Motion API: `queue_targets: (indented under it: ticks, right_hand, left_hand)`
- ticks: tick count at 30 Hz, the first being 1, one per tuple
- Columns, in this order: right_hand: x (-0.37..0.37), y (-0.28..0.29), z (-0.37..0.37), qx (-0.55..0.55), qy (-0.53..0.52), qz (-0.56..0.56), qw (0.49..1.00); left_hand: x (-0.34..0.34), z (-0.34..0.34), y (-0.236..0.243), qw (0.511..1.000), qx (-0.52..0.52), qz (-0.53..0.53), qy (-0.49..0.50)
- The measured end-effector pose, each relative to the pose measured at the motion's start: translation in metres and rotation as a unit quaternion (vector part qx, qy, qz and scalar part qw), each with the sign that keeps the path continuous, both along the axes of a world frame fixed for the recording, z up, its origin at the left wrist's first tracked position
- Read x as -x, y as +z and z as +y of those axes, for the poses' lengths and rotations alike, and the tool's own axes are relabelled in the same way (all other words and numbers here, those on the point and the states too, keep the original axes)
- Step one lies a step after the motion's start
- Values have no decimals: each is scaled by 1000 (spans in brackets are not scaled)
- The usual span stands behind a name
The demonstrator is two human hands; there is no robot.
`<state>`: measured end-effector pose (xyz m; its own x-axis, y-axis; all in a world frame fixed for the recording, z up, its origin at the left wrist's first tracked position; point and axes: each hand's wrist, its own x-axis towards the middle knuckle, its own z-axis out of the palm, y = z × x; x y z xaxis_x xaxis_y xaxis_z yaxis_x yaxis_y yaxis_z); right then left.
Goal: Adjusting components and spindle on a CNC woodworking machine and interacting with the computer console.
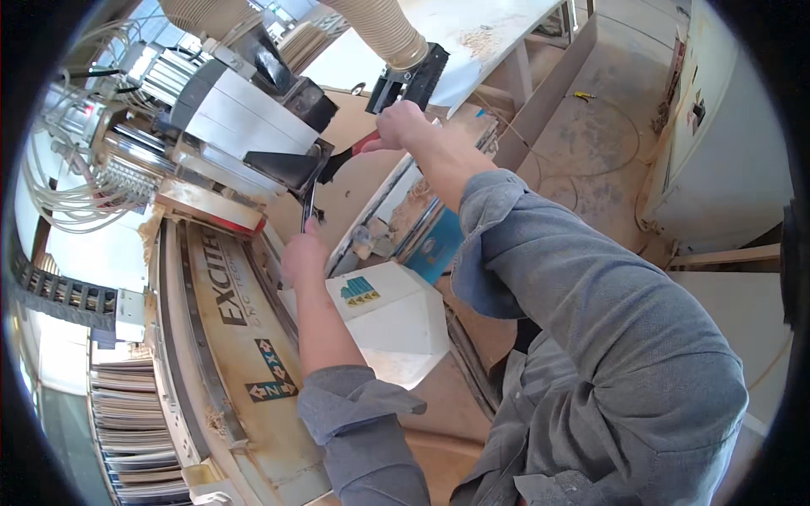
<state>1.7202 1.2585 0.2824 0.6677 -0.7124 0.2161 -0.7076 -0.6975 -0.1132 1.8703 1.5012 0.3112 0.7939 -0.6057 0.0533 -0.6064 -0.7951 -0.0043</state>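
Stretching down the left side, the machine's cream beam [224, 354] is the giant here, with a white worktable [515, 25] across the far side. Far left of centre, there's the white machine head [249, 118], tilted, its dark lower end toward the middle. Nearer, a white angular cover [396, 325] sits just right of the left forearm; a beige ribbed hose [384, 34] drops in from the far side. Now the 2 hands! The right hand [405, 126], farther away, is curled closed around a red-handled tool [366, 142], its black part beside the machine head. The left hand [304, 257], nearer, wraps its fingers around a slim metal tool [310, 207] pointing toward that same dark end; whether either tip touches, I can't tell.
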Motion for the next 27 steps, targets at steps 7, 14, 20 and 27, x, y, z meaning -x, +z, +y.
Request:
queue_targets:
  ticks: [7, 14, 20, 27]
  right_hand:
    - [5, 5, -6, -11, 10, 11, 1000]
    - [4, 6, 7, -5, -6, 22, 1000]
    - [6, 3, 5, 5, -3, 13, 1000]
    - [4, 4, 2, -15, -3, 19, 1000]
  left_hand:
    - [13, 1, 10, 1000, -1, -9, 0]
    - [3, 2, 5, 1000, -11, 17, 12]
    - [3, 0, 1, 1000, 4, 2, 14]
    - [5, 2, 3, 1000, 3, -1, 16]
